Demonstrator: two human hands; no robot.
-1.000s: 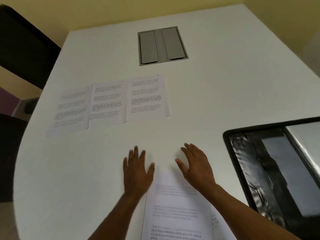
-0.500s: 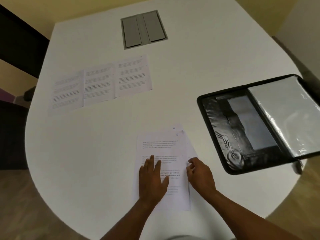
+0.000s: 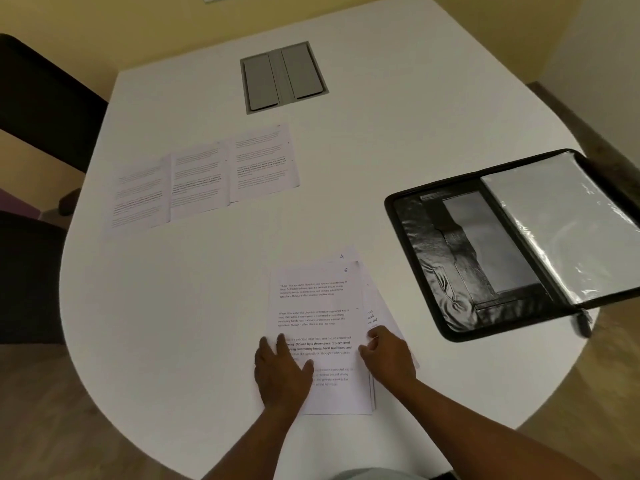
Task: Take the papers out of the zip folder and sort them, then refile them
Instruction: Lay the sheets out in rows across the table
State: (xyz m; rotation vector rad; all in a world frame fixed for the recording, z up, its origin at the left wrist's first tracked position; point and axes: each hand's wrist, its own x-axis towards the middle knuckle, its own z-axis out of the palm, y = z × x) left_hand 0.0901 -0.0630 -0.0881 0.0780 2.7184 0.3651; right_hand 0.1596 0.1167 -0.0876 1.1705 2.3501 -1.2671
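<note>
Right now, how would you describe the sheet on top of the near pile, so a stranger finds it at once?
On the white round table, left of the open black zip folder, a fanned pile lies under both hands. The top sheet is the one marked "6" in its upper right corner; the sheet beneath shows an "A".

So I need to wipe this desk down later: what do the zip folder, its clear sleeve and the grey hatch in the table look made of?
Zip folder: black, glossy, wrinkled lining, likely faux leather or vinyl. Clear sleeve: thin transparent plastic, with crinkly glare streaks. Grey hatch: smooth matt grey panels, metal or plastic; I cannot tell which.
</note>
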